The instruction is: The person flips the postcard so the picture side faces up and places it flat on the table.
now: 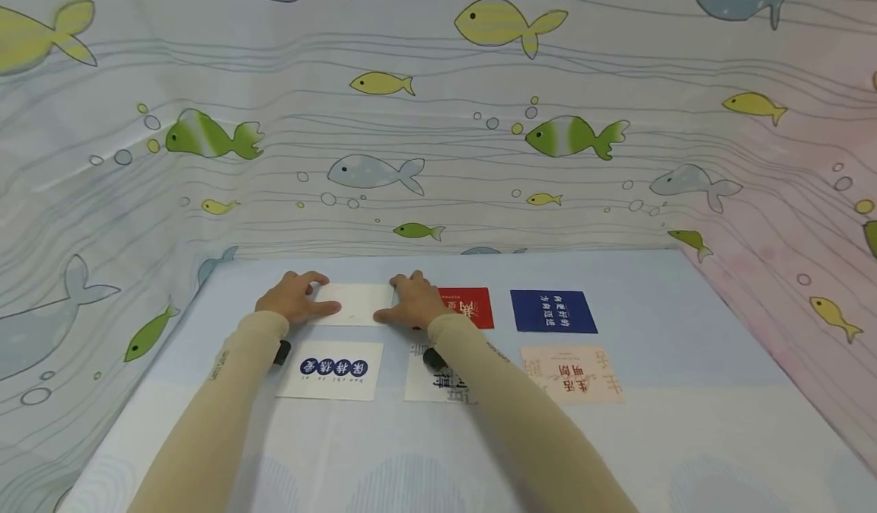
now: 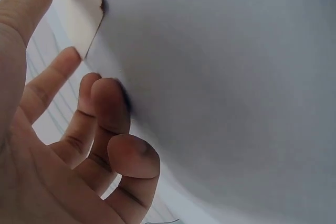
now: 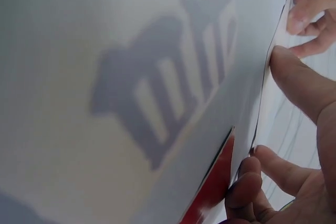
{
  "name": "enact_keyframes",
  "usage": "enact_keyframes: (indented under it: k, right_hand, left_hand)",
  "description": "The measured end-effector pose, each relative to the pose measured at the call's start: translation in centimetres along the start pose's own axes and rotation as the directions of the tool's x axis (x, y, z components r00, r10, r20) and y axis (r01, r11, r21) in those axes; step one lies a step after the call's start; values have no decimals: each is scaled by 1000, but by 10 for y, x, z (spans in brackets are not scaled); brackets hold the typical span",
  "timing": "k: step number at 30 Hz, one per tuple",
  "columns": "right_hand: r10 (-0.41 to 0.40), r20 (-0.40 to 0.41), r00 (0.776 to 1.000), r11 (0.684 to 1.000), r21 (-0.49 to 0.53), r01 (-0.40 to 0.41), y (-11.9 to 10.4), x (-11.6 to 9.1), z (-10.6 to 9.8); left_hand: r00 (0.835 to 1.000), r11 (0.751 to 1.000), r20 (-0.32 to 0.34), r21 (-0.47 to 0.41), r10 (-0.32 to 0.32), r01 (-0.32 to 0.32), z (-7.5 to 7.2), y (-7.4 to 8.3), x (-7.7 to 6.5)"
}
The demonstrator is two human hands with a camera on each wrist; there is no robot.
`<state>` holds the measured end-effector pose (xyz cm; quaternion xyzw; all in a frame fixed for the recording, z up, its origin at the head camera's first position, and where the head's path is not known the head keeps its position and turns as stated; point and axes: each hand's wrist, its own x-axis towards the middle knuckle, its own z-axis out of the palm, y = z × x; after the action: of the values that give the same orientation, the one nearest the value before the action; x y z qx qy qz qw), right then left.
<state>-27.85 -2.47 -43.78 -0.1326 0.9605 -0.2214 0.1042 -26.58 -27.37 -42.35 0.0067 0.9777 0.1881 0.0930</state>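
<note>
A blank white card [image 1: 356,305] lies at the back left of the table, between the two hands. The left hand [image 1: 294,300] holds its left end, thumb at the near side and index fingertip at the far corner; its other fingers curl beside the card in the left wrist view. At the right end the right hand [image 1: 414,301] grips it likewise, with thumb [image 3: 291,74] and index fingertip set on the edges. Just beside the right hand is a red card [image 1: 473,307], partly covered by it. Under the right wrist lies a white card with dark characters [image 1: 425,383], partly hidden.
Nearer the person, below the left hand, lies a white card with blue circles [image 1: 332,368]. To the right are a dark blue card [image 1: 553,311] and a pale pink card with red characters [image 1: 575,376]. A fish-patterned curtain [image 1: 438,132] rises behind the table [image 1: 699,437].
</note>
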Motion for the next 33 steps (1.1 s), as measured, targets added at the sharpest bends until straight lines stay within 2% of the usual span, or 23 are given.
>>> enact_keyframes:
  k: [5,9,16,21,27,33]
  right_hand:
    - [10,-28,1000,998,59,-8,3,0,1]
    - [22,-48,999,995,98,-17,3,-1,-1]
    - [11,-49,999,993,116,-5,5,-4,-3]
    - [-6,-54,999,990,140,14,6,-4,-5]
    - [-14,-54,998,986,165,23,4,-7,-9]
    - [60,19,998,964,257,-63,-2,-13,-13]
  left_hand:
    - [1000,998,5,-57,-19,19,5,-6,6]
    - [999,992,20,-124,-31,33,4,-4,5]
    - [995,973,50,-208,-89,97,3,-3,1]
    - [993,957,67,-267,-101,115,-1,-6,1]
    - [992,935,56,-332,-117,129,-4,-4,-1]
    - [994,929,28,-353,-107,110,-2,-1,-4]
